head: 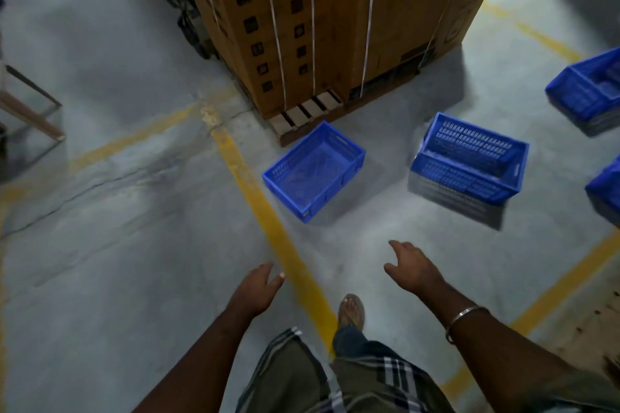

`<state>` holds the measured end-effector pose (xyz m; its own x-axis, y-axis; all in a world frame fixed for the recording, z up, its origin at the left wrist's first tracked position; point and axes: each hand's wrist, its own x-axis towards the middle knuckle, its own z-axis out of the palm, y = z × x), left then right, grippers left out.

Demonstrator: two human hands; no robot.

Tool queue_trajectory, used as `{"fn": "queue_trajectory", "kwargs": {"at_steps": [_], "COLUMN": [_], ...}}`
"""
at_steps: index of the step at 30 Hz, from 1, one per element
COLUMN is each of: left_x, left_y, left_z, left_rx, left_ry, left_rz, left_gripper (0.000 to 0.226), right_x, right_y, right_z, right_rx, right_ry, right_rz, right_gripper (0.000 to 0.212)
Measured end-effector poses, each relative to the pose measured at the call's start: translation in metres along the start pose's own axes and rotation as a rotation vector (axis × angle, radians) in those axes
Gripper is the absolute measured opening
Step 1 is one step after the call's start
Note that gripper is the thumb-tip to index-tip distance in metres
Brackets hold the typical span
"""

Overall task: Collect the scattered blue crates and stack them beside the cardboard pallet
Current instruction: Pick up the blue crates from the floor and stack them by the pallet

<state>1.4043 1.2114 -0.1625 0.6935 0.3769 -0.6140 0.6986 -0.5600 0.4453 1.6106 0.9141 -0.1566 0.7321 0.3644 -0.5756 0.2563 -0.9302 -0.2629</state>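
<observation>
Fingers of both hands hang relaxed, holding nothing, above smooth concrete near a rectangular lattice-walled blue plastic crate.

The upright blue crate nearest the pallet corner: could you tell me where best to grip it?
Probably by the handle slot in each short end wall, one hand per side, coming from above: the crate sits upright and empty, rim clear. Both hands, left and right, are free.

The cardboard pallet runs off the top edge. Two blue crates are clipped by the right edge, both smeared with blur. The printed marks on the boxes stay unreadable.
</observation>
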Motion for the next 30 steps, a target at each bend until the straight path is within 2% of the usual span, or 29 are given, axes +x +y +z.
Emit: {"fn": "queue_trajectory", "kwargs": {"at_steps": [7,12,17,24,30], "left_x": [0.093,0.166,0.231,0.305,0.363], "left_y": [0.058,0.061,0.056,0.072,0.106], "left_z": [-0.052,-0.066,-0.086,-0.115,-0.106], "left_rx": [-0.212,-0.328,-0.290,-0.312,-0.449], "left_ry": [0.115,0.027,-0.100,-0.054,0.006], "left_rz": [-0.084,-0.189,-0.257,-0.333,-0.473], "left_gripper": [0.065,0.064,0.061,0.052,0.051], "right_x": [0.132,0.217,0.281,0.385,0.480], "right_y": [-0.037,-0.071,-0.092,-0.110,-0.116], "right_z": [-0.076,-0.099,-0.116,-0.149,-0.163], "right_rx": [-0.056,-0.099,-0.143,-0.163,-0.254], "right_ry": [-0.055,-0.112,-0.169,-0.222,-0.326], "right_rz": [-0.059,-0.073,-0.034,-0.071,-0.212], "right_gripper": [0.068,0.068,0.069,0.069,0.070]}}
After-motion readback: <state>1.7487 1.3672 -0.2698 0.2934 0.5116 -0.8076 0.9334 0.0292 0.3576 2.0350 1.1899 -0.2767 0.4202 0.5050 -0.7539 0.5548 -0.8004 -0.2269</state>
